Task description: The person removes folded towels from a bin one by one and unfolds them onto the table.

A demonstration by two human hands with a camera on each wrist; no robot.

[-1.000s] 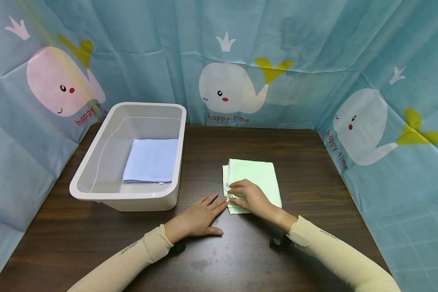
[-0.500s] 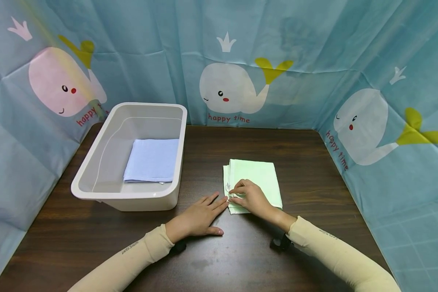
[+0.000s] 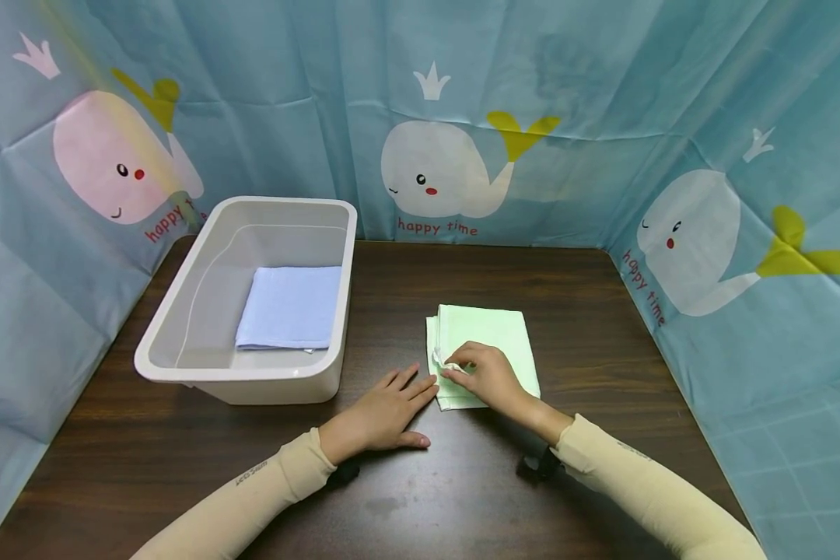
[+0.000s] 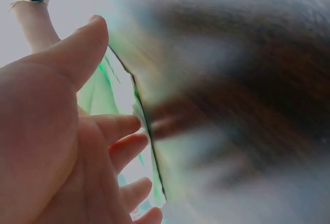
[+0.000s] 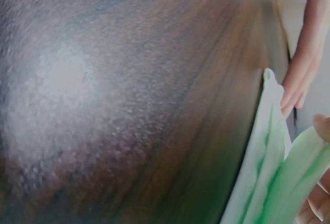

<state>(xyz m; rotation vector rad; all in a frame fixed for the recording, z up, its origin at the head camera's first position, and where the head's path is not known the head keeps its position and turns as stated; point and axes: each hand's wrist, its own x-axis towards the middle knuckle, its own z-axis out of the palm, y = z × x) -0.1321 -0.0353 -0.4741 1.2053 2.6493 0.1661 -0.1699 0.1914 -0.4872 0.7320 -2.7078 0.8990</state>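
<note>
A folded pale green cloth [image 3: 493, 330] lies right of centre on the dark wooden table, its layers slightly offset along the left edge. My right hand [image 3: 490, 381] pinches a raised fold of its upper layer near the lower left corner. In the right wrist view, this part of the green cloth [image 5: 296, 177] stands up from the layers beneath, thumb tip at its edge. My left hand [image 3: 388, 412] lies palm down on the table with fingers spread, fingertips right at the cloth's left edge. The left wrist view shows those fingers [image 4: 126, 128] straight beside the green cloth [image 4: 98, 97].
To the left stands a white plastic bin [image 3: 241, 376] holding a folded light blue cloth [image 3: 290, 307]. Light blue curtains [image 3: 588, 85] with whale prints enclose the back and both sides of the wooden table [image 3: 406, 513].
My right fingertips have drawn together at the green cloth's left edge and lifted a bit of its upper layer, moving slightly up and right. My left hand stays nearly in place.
</note>
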